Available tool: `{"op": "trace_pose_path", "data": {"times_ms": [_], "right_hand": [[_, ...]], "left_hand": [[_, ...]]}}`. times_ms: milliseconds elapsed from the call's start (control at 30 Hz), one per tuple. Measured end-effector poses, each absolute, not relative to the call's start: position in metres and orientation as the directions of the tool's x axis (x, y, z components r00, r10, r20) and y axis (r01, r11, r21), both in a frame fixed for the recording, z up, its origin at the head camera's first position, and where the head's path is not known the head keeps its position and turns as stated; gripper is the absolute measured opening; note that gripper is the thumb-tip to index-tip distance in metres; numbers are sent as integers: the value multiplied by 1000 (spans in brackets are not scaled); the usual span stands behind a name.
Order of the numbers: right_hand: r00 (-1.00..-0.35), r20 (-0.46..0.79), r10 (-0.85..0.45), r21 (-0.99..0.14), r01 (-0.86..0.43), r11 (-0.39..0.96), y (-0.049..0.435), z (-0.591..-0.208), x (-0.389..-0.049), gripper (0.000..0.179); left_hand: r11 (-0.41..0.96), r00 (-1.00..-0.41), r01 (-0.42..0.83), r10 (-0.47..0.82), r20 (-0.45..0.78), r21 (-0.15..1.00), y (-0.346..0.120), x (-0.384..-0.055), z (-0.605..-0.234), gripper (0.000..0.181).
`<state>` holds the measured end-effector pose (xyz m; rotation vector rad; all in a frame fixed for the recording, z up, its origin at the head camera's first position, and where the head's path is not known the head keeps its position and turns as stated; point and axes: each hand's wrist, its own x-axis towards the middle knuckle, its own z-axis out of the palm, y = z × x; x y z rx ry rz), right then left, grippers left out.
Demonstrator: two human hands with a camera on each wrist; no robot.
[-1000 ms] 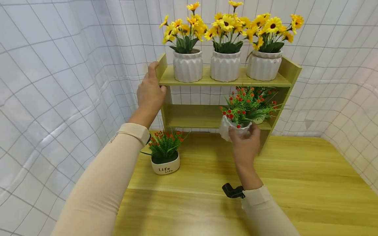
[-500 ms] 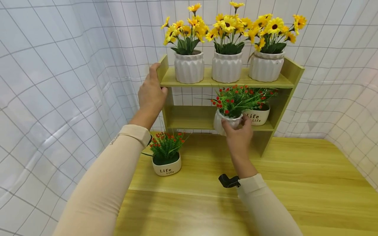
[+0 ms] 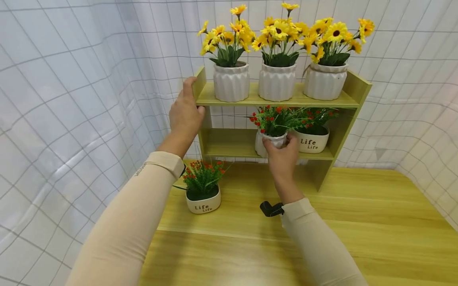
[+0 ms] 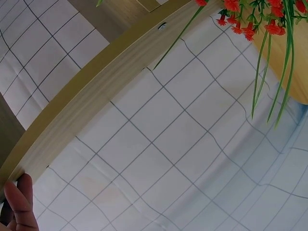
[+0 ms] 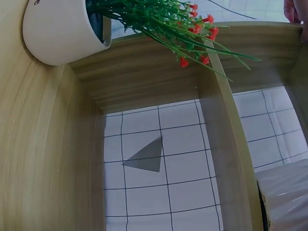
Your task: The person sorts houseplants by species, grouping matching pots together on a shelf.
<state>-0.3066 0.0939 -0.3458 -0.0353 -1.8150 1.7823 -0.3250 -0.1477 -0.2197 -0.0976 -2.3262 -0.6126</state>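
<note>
My left hand (image 3: 186,117) grips the left side panel of a small wooden shelf (image 3: 229,154); in the left wrist view its fingers (image 4: 21,202) touch the panel edge. With thumb and fingers, my right hand (image 3: 284,161) pinches the rim of a white ribbed flowerpot (image 3: 261,142) holding red flowers and green leaves. That pot is at the front of the middle board; whether it touches the board cannot be told. Right beside it, a cream "Life" planter (image 3: 311,143) with red flowers stands on the same board, partly behind the leaves.
Three white ribbed pots (image 3: 231,83) of yellow flowers line the top board. Another "Life" planter (image 3: 203,203) with red flowers stands on the wooden table (image 3: 222,242), below and left of the shelf. White grid-patterned cloth (image 3: 78,79) hangs around the table.
My right hand has carried the ribbed flowerpot left and up to the middle board, bringing the "Life" planter behind it into sight. The left hand keeps its grip on the shelf.
</note>
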Motion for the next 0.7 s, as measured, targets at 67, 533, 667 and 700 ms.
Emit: {"op": "trace_pose_path", "data": {"times_ms": [67, 533, 667, 700], "right_hand": [[-832, 375, 410, -925, -365, 104, 93, -344, -309, 72], [-813, 421, 401, -907, -365, 211, 88, -342, -328, 63], [-805, 431, 407, -902, -366, 230, 86, -341, -332, 62], [-803, 433, 410, -900, -364, 240, 86, -341, -334, 62]], "left_hand": [[883, -743, 239, -101, 661, 403, -147, -325, -220, 69], [885, -748, 229, -106, 655, 405, -147, -325, -219, 69], [885, -755, 224, -108, 647, 409, -147, -325, -219, 70], [884, -755, 225, -108, 647, 409, -147, -325, -219, 70]]}}
